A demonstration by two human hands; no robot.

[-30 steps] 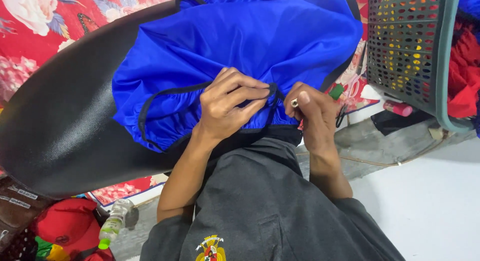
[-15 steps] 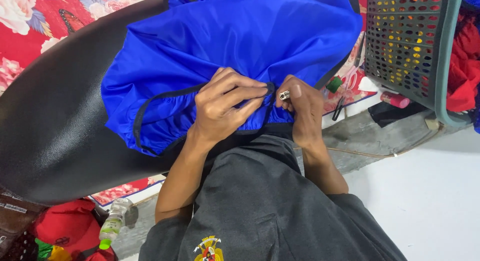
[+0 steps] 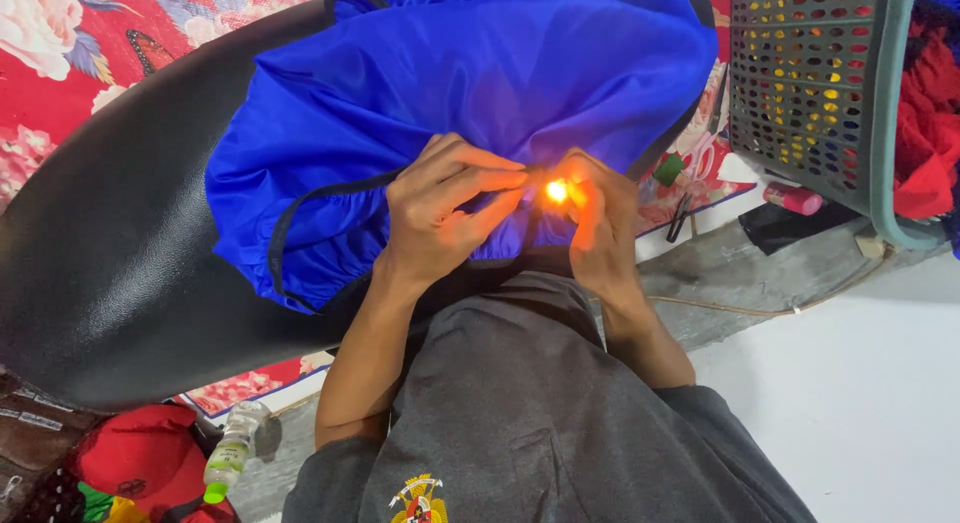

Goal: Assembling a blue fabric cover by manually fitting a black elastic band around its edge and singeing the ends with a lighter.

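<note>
1. Blue garment (image 3: 480, 93), thin shiny fabric with black piping and a gathered elastic edge, lies draped over the black padded surface (image 3: 110, 243). It looks light, soft and slippery, and it bunches easily. Best taken by the piped hem, where the cloth is doubled and gives the fingers purchase. Likely to scorch or melt near fire.
2. Black padded surface runs under the garment and out past its left side; smooth, leather-like.
3. Red floral cloth (image 3: 60, 73) shows beyond the garment, upper left, and again at its right edge.
4. Green perforated basket (image 3: 810, 83) stands right of the garment; red fabric (image 3: 925, 133) is heaped just beyond it.
5. Person's dark grey shirt (image 3: 530, 413) fills the view below the garment; a small embroidered crest sits low on it.
6. Left hand (image 3: 445, 208) is clamped on the garment's hem, fingers curled together and pinching the black piping taut.
7. Right hand (image 3: 600, 228) is closed around a lighter, mostly hidden in the fist, at the hem just right of the left hand.
8. Flame (image 3: 556, 191), small and orange, burns between the two hands, right at the hem.
9. Small clear bottle (image 3: 232, 453) with a green cap and pale label lies well below the garment's left side, beside a red cap (image 3: 140, 458).
10. Pink tube (image 3: 793, 197) lies under the basket, and a small green object (image 3: 668, 170) at the garment's right edge.
</note>
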